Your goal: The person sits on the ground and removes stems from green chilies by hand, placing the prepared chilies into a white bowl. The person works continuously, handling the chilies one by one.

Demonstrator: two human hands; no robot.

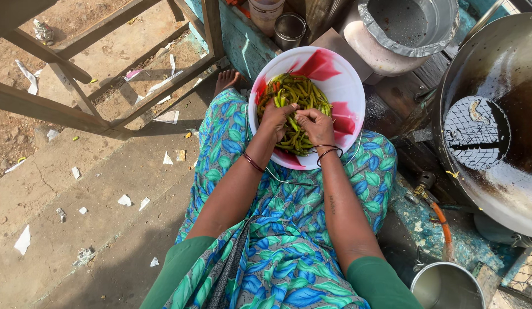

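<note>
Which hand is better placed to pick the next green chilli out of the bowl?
Probably the left hand: it lies on the green chillies in the white and red bowl, while the right hand seems already closed on one.

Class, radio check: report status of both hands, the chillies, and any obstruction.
Left hand and right hand both down in the green chillies, fingers closed on some. Chillies piled in white-and-red bowl on lap. Nothing over the bowl.

glossy plastic bowl (349, 80), shiny metal wok (495, 68)
</note>
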